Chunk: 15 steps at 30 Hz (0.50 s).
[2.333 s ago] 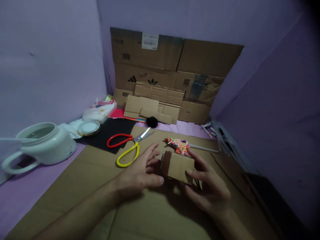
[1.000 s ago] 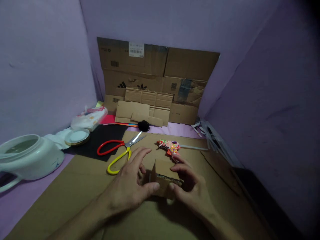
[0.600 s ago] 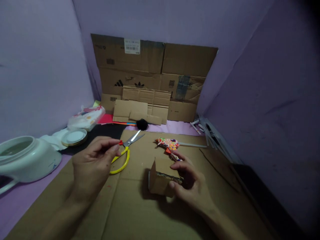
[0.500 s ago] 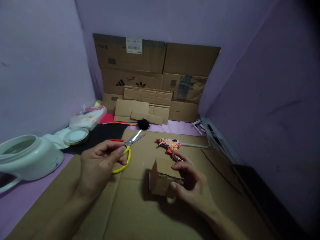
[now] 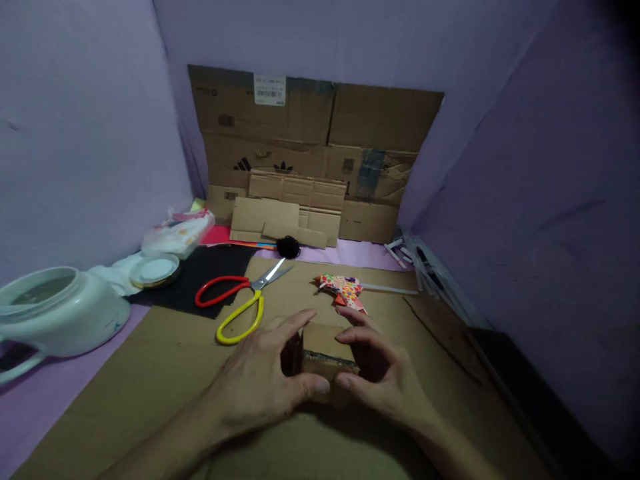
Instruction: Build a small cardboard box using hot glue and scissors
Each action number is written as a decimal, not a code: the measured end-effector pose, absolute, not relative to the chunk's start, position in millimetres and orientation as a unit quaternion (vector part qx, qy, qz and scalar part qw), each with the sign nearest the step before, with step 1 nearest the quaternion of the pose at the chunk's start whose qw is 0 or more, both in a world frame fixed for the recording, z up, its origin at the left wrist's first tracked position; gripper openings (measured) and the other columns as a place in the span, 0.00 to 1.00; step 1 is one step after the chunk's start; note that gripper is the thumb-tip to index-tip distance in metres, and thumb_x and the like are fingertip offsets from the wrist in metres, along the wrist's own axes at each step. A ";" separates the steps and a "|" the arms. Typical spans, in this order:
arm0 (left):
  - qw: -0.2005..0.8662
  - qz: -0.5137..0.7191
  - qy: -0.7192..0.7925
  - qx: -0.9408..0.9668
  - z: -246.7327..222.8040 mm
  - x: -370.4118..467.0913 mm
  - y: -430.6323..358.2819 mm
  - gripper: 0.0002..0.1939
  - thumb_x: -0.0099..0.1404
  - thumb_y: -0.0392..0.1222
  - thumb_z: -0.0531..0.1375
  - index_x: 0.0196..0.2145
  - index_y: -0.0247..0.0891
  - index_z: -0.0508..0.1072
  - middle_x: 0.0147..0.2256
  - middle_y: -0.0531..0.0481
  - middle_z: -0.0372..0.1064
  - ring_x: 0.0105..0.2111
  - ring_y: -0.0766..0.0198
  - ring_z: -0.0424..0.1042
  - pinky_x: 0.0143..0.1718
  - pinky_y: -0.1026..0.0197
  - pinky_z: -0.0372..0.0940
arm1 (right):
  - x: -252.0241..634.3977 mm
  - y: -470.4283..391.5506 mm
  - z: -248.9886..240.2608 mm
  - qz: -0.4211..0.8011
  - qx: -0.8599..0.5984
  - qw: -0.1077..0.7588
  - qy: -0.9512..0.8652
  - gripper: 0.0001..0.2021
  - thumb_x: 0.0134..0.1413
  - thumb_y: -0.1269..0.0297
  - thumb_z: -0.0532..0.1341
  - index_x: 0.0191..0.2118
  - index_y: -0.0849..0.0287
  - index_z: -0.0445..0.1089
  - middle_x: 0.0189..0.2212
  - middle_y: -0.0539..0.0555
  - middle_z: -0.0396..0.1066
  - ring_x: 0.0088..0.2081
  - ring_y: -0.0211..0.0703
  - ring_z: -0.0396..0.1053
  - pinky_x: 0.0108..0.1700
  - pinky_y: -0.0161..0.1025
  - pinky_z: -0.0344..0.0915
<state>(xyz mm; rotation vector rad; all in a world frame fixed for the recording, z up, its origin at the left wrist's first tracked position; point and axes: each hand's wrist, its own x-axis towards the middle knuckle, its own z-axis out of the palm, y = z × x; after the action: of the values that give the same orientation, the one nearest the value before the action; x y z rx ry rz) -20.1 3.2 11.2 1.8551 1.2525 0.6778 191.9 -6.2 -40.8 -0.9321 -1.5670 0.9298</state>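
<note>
A small cardboard box (image 5: 327, 339) is gripped between my two hands above the cardboard sheet (image 5: 165, 373). My left hand (image 5: 273, 373) closes on its left side, thumb at the front and fingers behind. On the right side, my right hand (image 5: 377, 357) holds it with the thumb low and the fingers on top. A dark, rough edge runs across the box's front; its far side is hidden. Scissors (image 5: 257, 285) with one red and one yellow handle lie beyond my left hand. Past my right hand rests a flower-patterned glue gun (image 5: 343, 288) with a clear stick in its back.
A white teapot-like pot (image 5: 60, 320) and a round lid (image 5: 155, 270) stand at the left. Black yarn (image 5: 289, 247) lies at the back before cardboard pieces (image 5: 280, 217). Clear glue sticks (image 5: 430, 273) lie along the right wall, near a dark flat object (image 5: 520, 380).
My left hand has moved right and down from beside the scissors and now grips the box's left side. The box has turned slightly; my right hand still holds it.
</note>
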 end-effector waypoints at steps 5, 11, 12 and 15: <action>0.418 0.284 0.466 0.726 -2.8 -21.6 3.4 0.36 0.53 0.47 0.65 0.59 0.45 0.62 0.54 0.43 0.67 0.51 0.47 0.66 0.51 0.47 0.63 | 194.5 -5.3 -42.5 0.455 -0.360 0.502 -0.641 0.20 0.40 0.55 0.72 0.42 0.47 0.72 0.61 0.59 0.58 0.61 0.59 0.58 0.59 0.55 0.57; 0.488 0.307 0.423 0.699 -9.3 -23.3 3.8 0.33 0.57 0.43 0.63 0.60 0.43 0.62 0.59 0.43 0.63 0.56 0.46 0.64 0.56 0.45 0.60 | 200.2 -4.1 -40.0 0.492 -0.343 0.428 -0.676 0.30 0.39 0.52 0.72 0.52 0.43 0.68 0.61 0.58 0.60 0.63 0.57 0.54 0.62 0.57 0.50; 0.500 0.308 0.410 0.698 -9.4 -22.9 4.0 0.33 0.57 0.42 0.63 0.60 0.43 0.61 0.59 0.44 0.63 0.57 0.47 0.63 0.56 0.45 0.59 | 200.7 -4.0 -39.5 0.494 -0.340 0.425 -0.679 0.30 0.40 0.52 0.71 0.53 0.43 0.68 0.61 0.58 0.60 0.63 0.57 0.55 0.62 0.57 0.50; 0.532 0.309 0.373 0.695 -9.0 -21.5 4.6 0.32 0.59 0.42 0.62 0.61 0.44 0.61 0.61 0.45 0.60 0.58 0.49 0.62 0.57 0.46 0.58 | 200.6 -3.9 -38.3 0.496 -0.330 0.432 -0.677 0.27 0.44 0.53 0.70 0.53 0.45 0.69 0.59 0.59 0.63 0.62 0.57 0.57 0.61 0.57 0.52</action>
<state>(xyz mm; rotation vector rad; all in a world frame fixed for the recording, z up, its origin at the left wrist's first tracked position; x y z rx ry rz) -21.5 4.6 -9.0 1.6573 0.8905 0.7365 200.6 -3.9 -38.3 -0.8222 -1.6870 1.2363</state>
